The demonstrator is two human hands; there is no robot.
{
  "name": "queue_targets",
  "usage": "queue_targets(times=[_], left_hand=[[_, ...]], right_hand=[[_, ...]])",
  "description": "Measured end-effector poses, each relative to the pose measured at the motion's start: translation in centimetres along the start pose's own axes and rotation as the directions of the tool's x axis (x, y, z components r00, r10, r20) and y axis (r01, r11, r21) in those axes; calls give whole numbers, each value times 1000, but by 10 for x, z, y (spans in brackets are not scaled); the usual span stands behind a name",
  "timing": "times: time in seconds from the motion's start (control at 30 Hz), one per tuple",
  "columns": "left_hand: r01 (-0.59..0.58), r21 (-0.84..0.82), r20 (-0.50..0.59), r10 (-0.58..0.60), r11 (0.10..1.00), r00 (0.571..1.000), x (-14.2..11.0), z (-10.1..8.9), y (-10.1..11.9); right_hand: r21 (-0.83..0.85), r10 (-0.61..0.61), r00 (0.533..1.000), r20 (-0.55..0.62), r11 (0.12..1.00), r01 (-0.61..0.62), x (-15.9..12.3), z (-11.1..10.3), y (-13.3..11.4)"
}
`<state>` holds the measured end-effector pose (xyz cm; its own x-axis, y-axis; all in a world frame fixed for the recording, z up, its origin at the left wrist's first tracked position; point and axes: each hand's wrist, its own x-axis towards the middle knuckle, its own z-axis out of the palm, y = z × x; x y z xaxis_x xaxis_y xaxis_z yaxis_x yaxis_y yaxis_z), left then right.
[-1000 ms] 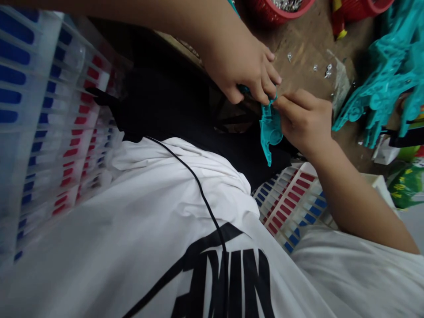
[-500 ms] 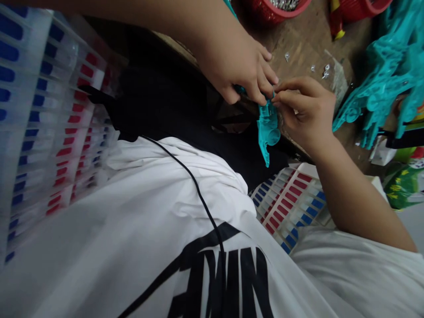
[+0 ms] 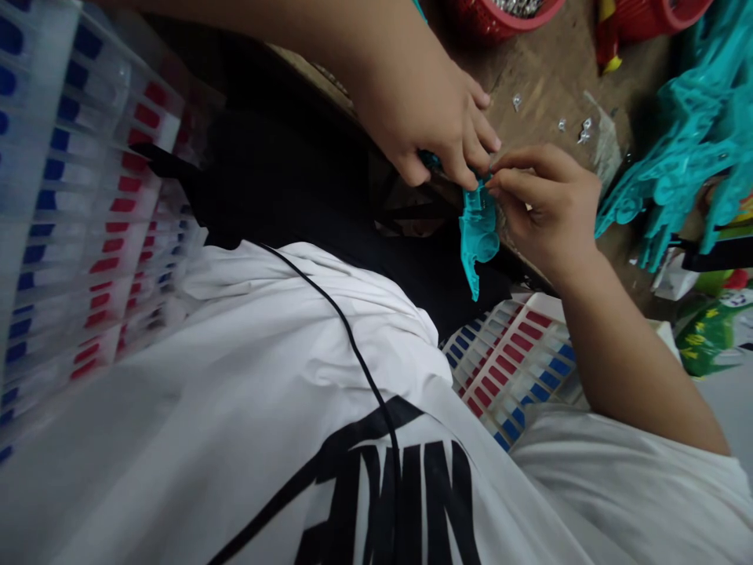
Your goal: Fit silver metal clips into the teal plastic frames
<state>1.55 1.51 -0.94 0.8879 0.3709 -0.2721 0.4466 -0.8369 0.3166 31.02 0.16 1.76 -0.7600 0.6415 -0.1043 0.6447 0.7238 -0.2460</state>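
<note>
A teal moulded plastic part (image 3: 479,231) juts past the near edge of a worn brown tabletop (image 3: 553,74), its pointed end angled down over the worker's dark-clad lap. The left hand (image 3: 438,118) bends over its upper end, fingers closed on it. At that same end the right hand (image 3: 556,212) brings thumb and forefinger nearly together; whether they grip the part itself or some tiny piece cannot be told.

The step in hand appears to be close fingertip work at that upper end, and the next move would seem to call for a steady left hold and a precise right pinch. Compared with a second ago, the right hand's bunched fingers are straighter, with a gap now showing behind the pinch; the part hangs much as it did.

Small silvery pieces (image 3: 584,131) lie on the tabletop just beyond the hands. Farther from the near edge stands a red bowl (image 3: 482,25) of shiny bits, and toward the right a heap of similar teal pieces (image 3: 676,149). Slotted plastic baskets (image 3: 35,157) flank the worker's white shirt (image 3: 264,353).
</note>
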Motion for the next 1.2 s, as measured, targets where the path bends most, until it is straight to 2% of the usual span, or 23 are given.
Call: queue_targets(times=[0.2, 0.3, 0.5, 0.67, 0.83, 1.0, 1.2], left_hand=[[-11, -2, -15, 11, 1000, 1000, 2, 3, -4], [-7, -25, -33, 7, 1000, 999, 2, 3, -7], [-21, -73, -60, 17, 997, 998, 2, 1, -3], [-12, -44, -32, 11, 999, 999, -1, 0, -2], [-34, -46, -44, 32, 998, 998, 0, 1, -4], [-26, -23, -30, 25, 999, 999, 2, 0, 0], [-4, -39, -31, 3, 999, 1000, 1, 1, -1]], right_hand=[[46, -149, 979, -141, 986, 157, 1, 13, 10], [22, -123, 985, -118, 992, 127, -1, 9, 3], [15, 6, 1000, -9, 1000, -6, -3, 3, -4], [-3, -6, 999, -46, 1000, 6, -2, 1, -4], [-22, 41, 998, -40, 999, -42, -2, -5, -7], [54, -50, 996, -78, 997, 55, -1, 0, 2], [-27, 28, 999, 24, 999, -27, 0, -8, -8]])
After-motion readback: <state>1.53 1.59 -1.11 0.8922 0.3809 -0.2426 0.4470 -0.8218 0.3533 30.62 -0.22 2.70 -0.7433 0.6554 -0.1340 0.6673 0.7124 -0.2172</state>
